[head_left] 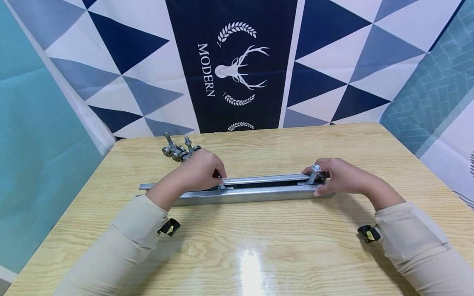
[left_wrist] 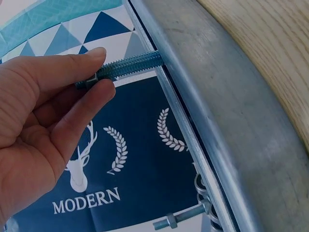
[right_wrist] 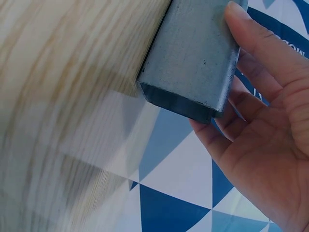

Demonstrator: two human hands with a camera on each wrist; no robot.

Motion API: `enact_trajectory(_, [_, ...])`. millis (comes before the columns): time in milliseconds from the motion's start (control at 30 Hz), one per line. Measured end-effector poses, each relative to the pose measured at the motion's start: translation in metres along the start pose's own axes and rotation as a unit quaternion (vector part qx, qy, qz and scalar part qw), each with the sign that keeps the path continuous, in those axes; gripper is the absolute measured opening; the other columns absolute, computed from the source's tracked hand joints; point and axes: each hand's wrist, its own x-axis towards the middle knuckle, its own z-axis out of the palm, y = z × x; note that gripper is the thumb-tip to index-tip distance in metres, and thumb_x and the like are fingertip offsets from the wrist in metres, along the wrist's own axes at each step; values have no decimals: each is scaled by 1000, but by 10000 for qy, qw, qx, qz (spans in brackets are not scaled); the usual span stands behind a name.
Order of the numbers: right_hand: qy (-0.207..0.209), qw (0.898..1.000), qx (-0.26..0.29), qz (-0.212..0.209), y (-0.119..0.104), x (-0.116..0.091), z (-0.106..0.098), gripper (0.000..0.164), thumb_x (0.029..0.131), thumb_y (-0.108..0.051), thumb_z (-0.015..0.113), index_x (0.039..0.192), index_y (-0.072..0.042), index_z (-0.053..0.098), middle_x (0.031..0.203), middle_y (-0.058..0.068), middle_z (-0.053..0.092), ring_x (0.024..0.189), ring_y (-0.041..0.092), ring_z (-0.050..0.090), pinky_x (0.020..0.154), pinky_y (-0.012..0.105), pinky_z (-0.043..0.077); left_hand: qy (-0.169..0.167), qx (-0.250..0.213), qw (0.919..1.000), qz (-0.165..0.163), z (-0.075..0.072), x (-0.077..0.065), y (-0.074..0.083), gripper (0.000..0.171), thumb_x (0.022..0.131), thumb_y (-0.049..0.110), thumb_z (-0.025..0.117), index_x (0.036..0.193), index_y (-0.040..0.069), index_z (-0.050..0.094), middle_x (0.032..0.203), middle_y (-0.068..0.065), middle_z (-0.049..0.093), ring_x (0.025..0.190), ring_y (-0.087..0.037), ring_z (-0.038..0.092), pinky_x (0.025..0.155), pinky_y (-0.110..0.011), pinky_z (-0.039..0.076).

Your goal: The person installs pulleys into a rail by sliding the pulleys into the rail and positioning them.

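Note:
A galvanized steel channel rail (head_left: 255, 196) lies across the table, its long slot facing up. My left hand (head_left: 203, 168) pinches the upper end of a threaded bolt (left_wrist: 133, 66) between thumb and fingers. This bolt rises out of the slot left of the rail's middle; its lower end is hidden inside. My right hand (head_left: 338, 174) grips the rail's right end, thumb on the near wall and fingers on the far side. A second bolt (head_left: 313, 174) stands up from the slot beside that hand. The rail's open end (right_wrist: 176, 102) shows in the right wrist view.
Behind my left hand, roller trolleys (head_left: 175, 151) with upright bolts sit at the back left of the wooden table (head_left: 281, 242). A patterned cloth (head_left: 244, 74) hangs behind the table's far edge.

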Motion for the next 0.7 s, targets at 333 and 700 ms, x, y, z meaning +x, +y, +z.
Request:
enact_trajectory(333, [25, 10000, -71, -4, 0, 0, 0, 58, 60, -30, 80, 113, -15, 61, 87, -6, 55, 76, 17, 46, 64, 30, 40, -48, 84, 9999, 127, 2, 9, 8, 5, 70, 10, 72, 74, 13, 71, 68, 7, 63, 60, -1, 54, 57, -18, 45])
enact_trajectory(700, [13, 10000, -37, 10, -1, 0, 0, 57, 60, -30, 80, 112, -15, 61, 86, -6, 54, 76, 17, 44, 62, 29, 38, -110, 22, 9998, 155, 3, 16, 15, 5, 71, 9, 72, 75, 11, 72, 70, 6, 64, 61, -2, 55, 58, -18, 45])
